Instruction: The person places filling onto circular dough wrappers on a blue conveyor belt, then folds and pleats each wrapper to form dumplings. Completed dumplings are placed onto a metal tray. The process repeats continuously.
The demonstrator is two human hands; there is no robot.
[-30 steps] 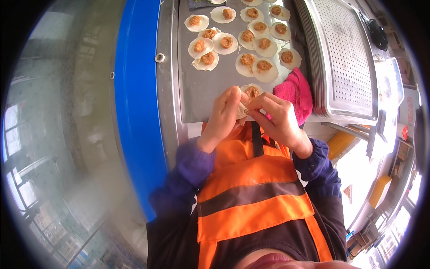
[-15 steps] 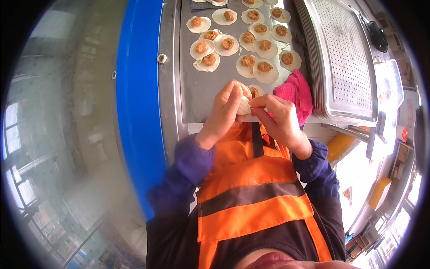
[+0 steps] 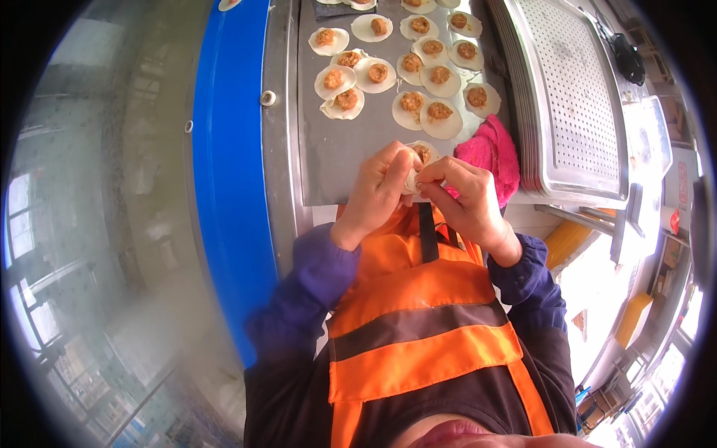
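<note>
Pale, soft dough [image 3: 411, 184], small and gathered, cupped in the left hand [image 3: 379, 187], pinched by the fingers [image 3: 437, 172] of the right hand [image 3: 474, 196], over the smooth metal table [image 3: 336, 160]; largely hidden. Beyond, flat round wrappers [image 3: 444, 132] bearing lumpy orange filling [image 3: 439, 110], some cut off. Beside, fuzzy pink cloth [image 3: 493, 153], perforated trays [image 3: 571, 97].
</note>
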